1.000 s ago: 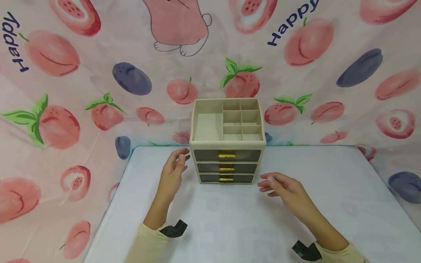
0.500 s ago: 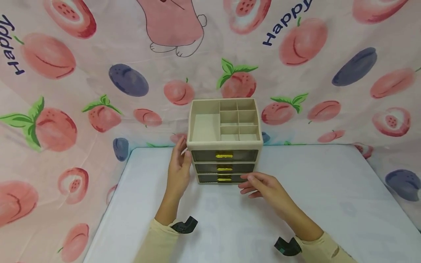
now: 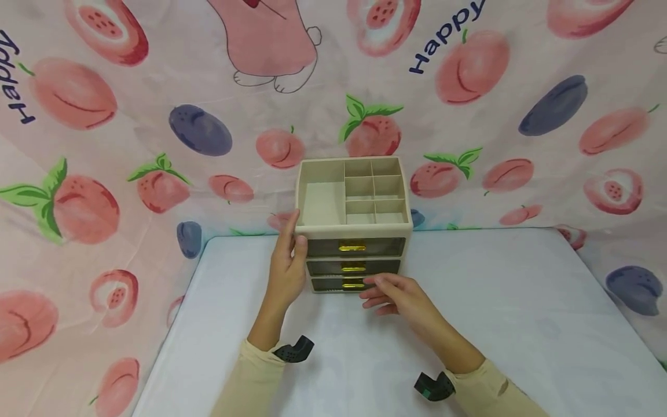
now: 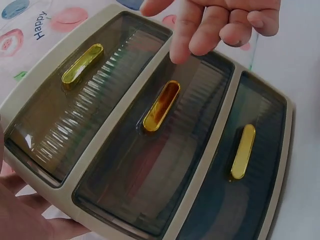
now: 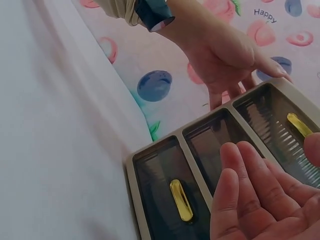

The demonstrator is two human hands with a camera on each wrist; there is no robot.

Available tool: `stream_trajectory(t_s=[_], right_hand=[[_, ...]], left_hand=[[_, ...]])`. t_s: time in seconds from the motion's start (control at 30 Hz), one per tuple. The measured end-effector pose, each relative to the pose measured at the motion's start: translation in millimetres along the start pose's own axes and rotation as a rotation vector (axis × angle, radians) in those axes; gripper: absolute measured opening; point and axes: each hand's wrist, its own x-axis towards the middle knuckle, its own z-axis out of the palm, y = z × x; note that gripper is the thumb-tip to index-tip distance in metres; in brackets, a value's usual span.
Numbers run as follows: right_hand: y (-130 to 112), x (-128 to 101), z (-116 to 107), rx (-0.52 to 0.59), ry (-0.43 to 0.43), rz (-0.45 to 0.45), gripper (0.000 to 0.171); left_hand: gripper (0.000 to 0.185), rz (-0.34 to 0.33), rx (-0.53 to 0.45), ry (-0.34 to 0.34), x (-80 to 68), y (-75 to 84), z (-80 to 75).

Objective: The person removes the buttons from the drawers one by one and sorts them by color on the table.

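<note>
Left hand (image 3: 288,267), fingers extended, touched the organizer (image 3: 354,231) at left; right hand (image 3: 398,294), relaxed and empty, faced three near-side drawers (image 3: 328,268), all closed.

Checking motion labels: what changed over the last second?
The left hand moved right and now rests against the left side of the drawer unit. The right hand moved left, from beyond the unit's right edge to near the bottom handle, not gripping it. Unit stayed put, drawers shut.

Left fingers (image 5: 215,97) touch the drawer unit (image 5: 207,142); right fingers (image 5: 226,200) extend before it, near a gold handle (image 5: 181,201).
</note>
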Motion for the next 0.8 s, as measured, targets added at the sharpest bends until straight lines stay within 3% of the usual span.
stream_trajectory(t_s=[0.33,0.8], right_hand=[[-11.4,12.0,14.9,0.063,0.023,0.008,0.061],[-38.8,25.5,25.1,0.146,0.079,-0.027,0.057]], left_hand=[[0.04,-0.034,0.067,-0.008,3.3,-1.3,-0.3],[0.039,-0.011,0.109,0.005,3.8,-8.8,2.5]])
